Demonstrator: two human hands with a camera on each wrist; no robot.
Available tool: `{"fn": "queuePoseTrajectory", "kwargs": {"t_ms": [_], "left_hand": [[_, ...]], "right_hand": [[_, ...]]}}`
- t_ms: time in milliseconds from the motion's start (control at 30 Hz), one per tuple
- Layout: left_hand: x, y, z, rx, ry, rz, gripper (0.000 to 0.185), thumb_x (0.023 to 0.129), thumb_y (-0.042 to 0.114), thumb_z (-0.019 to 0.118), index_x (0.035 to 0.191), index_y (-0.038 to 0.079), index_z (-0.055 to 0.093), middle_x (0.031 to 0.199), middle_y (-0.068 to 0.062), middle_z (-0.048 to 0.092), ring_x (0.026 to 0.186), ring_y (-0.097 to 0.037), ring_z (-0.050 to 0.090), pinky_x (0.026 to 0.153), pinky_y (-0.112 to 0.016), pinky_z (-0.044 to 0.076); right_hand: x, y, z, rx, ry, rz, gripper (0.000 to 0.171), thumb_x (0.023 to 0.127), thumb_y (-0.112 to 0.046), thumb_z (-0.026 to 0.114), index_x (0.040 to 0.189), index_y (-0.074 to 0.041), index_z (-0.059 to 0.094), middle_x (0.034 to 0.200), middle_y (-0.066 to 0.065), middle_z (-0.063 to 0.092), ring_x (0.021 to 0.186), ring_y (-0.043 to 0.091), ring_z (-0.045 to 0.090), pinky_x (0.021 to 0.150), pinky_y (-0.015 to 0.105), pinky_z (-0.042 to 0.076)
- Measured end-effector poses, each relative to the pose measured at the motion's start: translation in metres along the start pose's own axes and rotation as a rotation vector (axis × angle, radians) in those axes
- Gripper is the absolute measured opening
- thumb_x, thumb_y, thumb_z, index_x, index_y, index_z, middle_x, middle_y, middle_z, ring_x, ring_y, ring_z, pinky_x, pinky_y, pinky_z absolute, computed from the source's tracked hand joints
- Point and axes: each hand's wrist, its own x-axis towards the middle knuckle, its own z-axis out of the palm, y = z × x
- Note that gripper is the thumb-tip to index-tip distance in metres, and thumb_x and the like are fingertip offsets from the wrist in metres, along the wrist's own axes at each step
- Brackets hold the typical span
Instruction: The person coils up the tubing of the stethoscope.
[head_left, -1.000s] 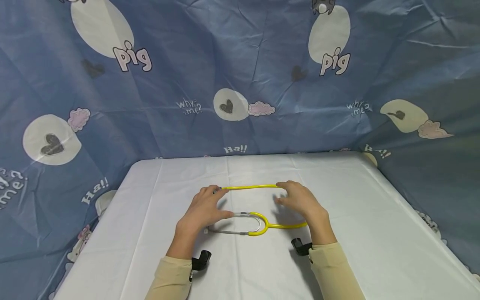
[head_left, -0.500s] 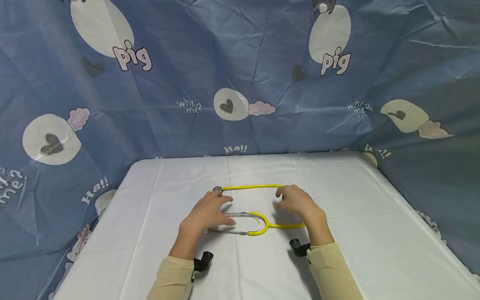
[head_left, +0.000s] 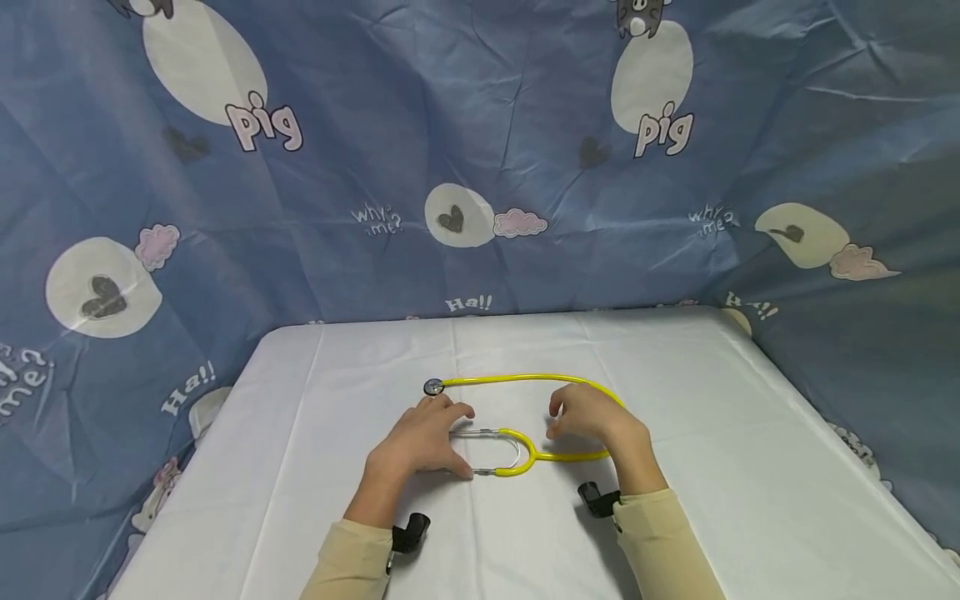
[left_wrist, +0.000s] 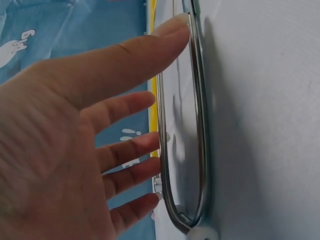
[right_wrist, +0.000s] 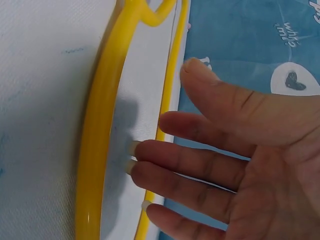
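1. A yellow stethoscope (head_left: 525,417) lies looped in the middle of the white table (head_left: 750,467), its round chest piece (head_left: 433,387) at the far left end of the loop.
2. The head view shows both hands over the loop: the left hand (head_left: 422,440) over the metal ear tubes (head_left: 491,433), the right hand (head_left: 592,414) over the tubing's right bend.
3. Only the left wrist view shows the left hand's fingers (left_wrist: 125,107) spread, with its thumb tip touching a metal ear tube.
4. The right wrist view shows the right hand (right_wrist: 235,170) open, with straight fingers, holding nothing.

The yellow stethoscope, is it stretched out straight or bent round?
Bent round. The stethoscope lies flat on the white table, its yellow tube curving back in a loop.
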Motion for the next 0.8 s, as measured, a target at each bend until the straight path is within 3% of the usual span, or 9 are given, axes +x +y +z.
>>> {"fn": "queuePoseTrajectory", "kwargs": {"t_ms": [367,800], "left_hand": [[0.0019,0.0002,0.0071,0.017,-0.006,-0.003,0.074,0.056,0.043,0.095,0.121,0.024,0.064,0.106,0.002,0.053,0.098,-0.017,0.049,0.082,-0.037,0.048],[0.0058,0.0026,0.0097,0.062,-0.012,-0.022,0.058,0.056,0.045,0.095,0.103,0.023,0.068,0.093,0.005,0.052,0.085,-0.013,0.048,0.07,-0.036,0.047]], "right_hand": [[-0.0055,-0.0016,0.0046,0.045,-0.112,0.001,0.018,0.073,-0.013,0.085,0.074,-0.015,0.067,0.075,-0.002,0.061,0.074,0.015,0.053,0.067,0.029,0.042],[-0.0097,-0.008,0.0092,0.009,-0.164,-0.03,0.021,0.07,-0.012,0.087,0.069,-0.014,0.066,0.069,-0.004,0.057,0.069,0.013,0.05,0.061,0.027,0.039]]}}
